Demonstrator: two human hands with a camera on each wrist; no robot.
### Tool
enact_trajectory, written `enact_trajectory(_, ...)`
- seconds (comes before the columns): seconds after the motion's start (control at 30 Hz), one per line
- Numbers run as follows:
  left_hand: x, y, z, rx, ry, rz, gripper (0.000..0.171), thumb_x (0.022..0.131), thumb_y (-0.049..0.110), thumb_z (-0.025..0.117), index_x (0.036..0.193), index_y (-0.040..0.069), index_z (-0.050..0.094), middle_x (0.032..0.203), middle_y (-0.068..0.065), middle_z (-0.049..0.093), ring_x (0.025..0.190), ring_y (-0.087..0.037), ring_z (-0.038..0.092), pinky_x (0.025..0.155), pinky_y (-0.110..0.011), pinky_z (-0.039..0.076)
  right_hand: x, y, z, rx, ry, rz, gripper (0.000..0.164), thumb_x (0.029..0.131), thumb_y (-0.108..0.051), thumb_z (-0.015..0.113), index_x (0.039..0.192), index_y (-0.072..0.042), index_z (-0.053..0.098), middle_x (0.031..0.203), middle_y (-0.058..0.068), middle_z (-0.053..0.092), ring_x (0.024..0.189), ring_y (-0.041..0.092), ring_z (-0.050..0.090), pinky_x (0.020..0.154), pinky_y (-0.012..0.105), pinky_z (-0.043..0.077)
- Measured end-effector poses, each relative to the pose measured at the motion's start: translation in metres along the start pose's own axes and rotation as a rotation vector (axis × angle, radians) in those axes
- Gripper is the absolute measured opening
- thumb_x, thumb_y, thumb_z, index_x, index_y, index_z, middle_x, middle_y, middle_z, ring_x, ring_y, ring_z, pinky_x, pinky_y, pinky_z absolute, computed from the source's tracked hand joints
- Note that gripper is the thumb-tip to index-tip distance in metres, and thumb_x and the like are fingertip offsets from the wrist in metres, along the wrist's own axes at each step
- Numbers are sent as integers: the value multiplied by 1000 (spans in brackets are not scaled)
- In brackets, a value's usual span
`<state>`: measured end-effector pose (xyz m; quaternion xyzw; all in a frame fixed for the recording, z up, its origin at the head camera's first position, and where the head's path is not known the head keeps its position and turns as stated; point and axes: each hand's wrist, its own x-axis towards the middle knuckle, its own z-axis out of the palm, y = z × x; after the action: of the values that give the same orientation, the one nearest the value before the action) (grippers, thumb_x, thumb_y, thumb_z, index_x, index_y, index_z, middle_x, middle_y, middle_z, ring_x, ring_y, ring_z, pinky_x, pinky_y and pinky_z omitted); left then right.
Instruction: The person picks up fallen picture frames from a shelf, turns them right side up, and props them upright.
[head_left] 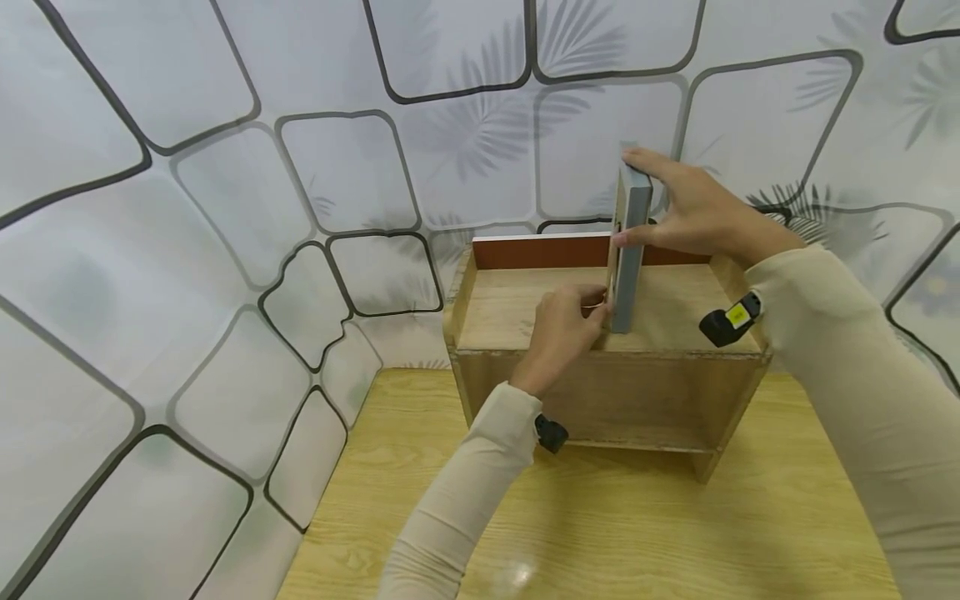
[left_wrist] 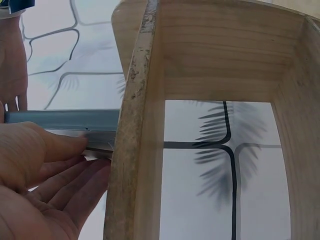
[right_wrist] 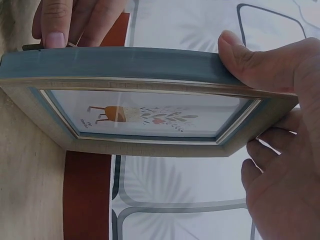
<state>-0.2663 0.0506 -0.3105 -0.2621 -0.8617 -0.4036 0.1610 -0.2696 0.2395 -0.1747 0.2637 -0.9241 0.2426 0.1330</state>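
Observation:
A picture frame [head_left: 634, 250] with a blue-grey edge stands upright, edge toward me, on top of a small wooden shelf unit [head_left: 506, 321]. My right hand [head_left: 697, 204] grips its upper part, thumb on the near edge and fingers on the far side. Low on the frame's back side, my left hand [head_left: 564, 332] pinches with thumb and fingers; in the left wrist view a thin dark strip [left_wrist: 100, 150] shows beside the fingertips. Under the glass, the right wrist view shows a printed picture [right_wrist: 135, 114] of a plant in an orange pot.
A reddish-brown back strip [head_left: 540, 253] runs along the rear of the shelf top. Below is an open compartment [head_left: 637, 404]. The unit stands on a yellow wood-grain table [head_left: 600, 517], with patterned wall covering [head_left: 480, 167] behind and to the left.

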Motion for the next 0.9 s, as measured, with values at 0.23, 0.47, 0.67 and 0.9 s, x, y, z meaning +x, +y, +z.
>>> enact_trajectory(0.23, -3, -1, -2, 15, 17, 26, 19, 96, 14, 71, 112, 4, 78, 100, -4, 78, 87, -7, 73, 68, -11, 49, 1, -3, 4, 28, 0, 11, 107, 83, -27, 86, 162, -6, 18, 166, 20, 17, 151, 43, 18, 119, 60, 18)
enact_trajectory(0.47, -4, -5, -5, 117, 64, 61, 13, 95, 12, 72, 103, 6, 80, 92, -1, 78, 78, -4, 71, 66, -12, 48, 5, -8, 5, 23, -15, 26, 106, 83, -28, 86, 162, -7, 18, 166, 19, 16, 151, 42, 17, 120, 59, 17)
enact_trajectory(0.67, -4, -8, -12, 222, 88, 67, 11, 94, 11, 72, 99, 8, 81, 90, 2, 78, 78, -6, 70, 71, -21, 53, 8, -10, 6, 3, -18, 45, 107, 82, -29, 87, 162, -8, 18, 166, 19, 18, 151, 42, 19, 118, 60, 19)
enact_trajectory(0.9, -4, -14, -20, 279, 104, 70, 13, 95, 10, 69, 101, 7, 81, 92, 0, 78, 82, -11, 73, 73, -25, 56, 13, -14, 9, -7, -16, 20, 106, 81, -29, 88, 161, -6, 21, 166, 18, 20, 151, 41, 19, 118, 60, 20)
